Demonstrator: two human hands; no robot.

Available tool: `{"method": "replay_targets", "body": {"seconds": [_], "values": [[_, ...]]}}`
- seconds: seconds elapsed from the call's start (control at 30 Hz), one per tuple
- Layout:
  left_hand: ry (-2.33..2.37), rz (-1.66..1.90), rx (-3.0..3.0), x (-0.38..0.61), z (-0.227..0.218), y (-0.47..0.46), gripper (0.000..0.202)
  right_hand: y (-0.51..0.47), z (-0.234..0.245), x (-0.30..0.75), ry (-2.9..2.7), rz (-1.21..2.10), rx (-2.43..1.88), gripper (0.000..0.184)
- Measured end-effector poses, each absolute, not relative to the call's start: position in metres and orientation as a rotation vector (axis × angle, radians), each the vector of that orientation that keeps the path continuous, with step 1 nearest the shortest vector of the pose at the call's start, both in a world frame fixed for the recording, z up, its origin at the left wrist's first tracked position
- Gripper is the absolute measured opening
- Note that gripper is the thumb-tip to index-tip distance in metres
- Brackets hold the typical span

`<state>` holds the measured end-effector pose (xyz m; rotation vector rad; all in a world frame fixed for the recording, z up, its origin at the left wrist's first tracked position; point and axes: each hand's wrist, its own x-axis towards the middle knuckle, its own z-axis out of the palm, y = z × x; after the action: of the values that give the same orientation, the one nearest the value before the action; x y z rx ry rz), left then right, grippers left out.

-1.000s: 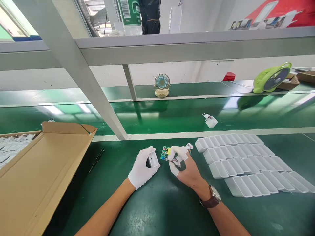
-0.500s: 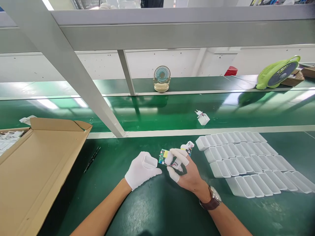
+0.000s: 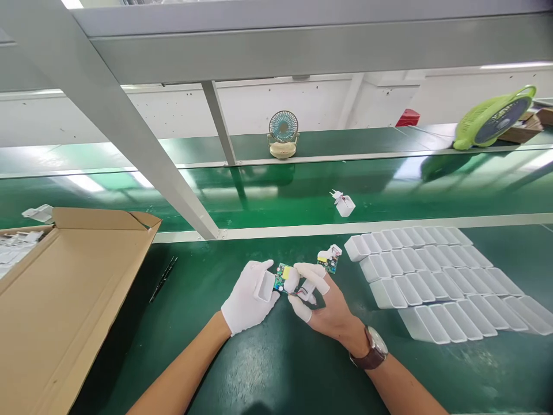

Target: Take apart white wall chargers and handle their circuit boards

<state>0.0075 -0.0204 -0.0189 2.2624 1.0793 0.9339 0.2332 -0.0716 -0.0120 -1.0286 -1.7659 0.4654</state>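
Note:
My left hand (image 3: pixel 246 297), in a white glove, is closed around a small white plastic case (image 3: pixel 264 286) whose open side faces right. Between thumb and fingers, my right hand (image 3: pixel 319 294) pinches a green circuit board (image 3: pixel 281 276) with a yellow component; white finger covers are on its fingertips. The board's left edge meets the mouth of the case; how far it sits inside I cannot tell. A white plug part (image 3: pixel 306 290) with thin wires hangs by the right palm. Just beyond the right fingers, a second circuit board (image 3: pixel 329 260) lies on the green table.
Rows of white plastic cases (image 3: pixel 432 271) stand at the right. At the left is a cardboard box (image 3: pixel 86 300) with white parts, beside black tweezers (image 3: pixel 163 279). A white plug unit (image 3: pixel 344 204) lies on the green belt (image 3: pixel 259 202). A slanted metal post (image 3: pixel 142 144) crosses the left.
My left hand has turned the case toward the board, and the two now meet. The white plug unit on the belt has shifted left. The view has tilted slightly down.

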Motion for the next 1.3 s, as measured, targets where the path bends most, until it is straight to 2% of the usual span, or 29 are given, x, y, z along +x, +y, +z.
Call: {"method": "replay_targets", "body": {"seconds": [0.13, 0.2, 0.53, 0.73, 0.87, 1.3], "values": [[1.168, 0.931, 2.456, 0.0111, -0.0192, -0.0175, 0.017, -0.0729, -0.0111, 0.2278, -1.856, 0.415, -0.972, 0.072], [1.221, 0.897, 2.491, 0.0116, -0.022, -0.0146, 0.01, -0.0743, -0.0102, 0.2251, -1.88, 0.408, -0.97, 0.071], [1.244, 0.722, 2.465, 0.0116, -0.0157, -0.0145, 0.008, -0.0774, -0.0067, 0.2226, -1.945, 0.473, -1.088, 0.065], [1.22, 0.702, 2.401, 0.0089, -0.0188, -0.0161, 0.026, -0.0759, -0.0056, 0.2222, -1.972, 0.507, -1.107, 0.066], [1.205, 0.713, 2.407, 0.0085, -0.0184, -0.0169, 0.03, -0.0758, -0.0071, 0.2222, -1.983, 0.513, -1.127, 0.065], [1.219, 0.597, 2.472, 0.0077, -0.0191, -0.0146, 0.011, -0.0759, -0.0071, 0.2222, -2.008, 0.471, -1.119, 0.065]]}}
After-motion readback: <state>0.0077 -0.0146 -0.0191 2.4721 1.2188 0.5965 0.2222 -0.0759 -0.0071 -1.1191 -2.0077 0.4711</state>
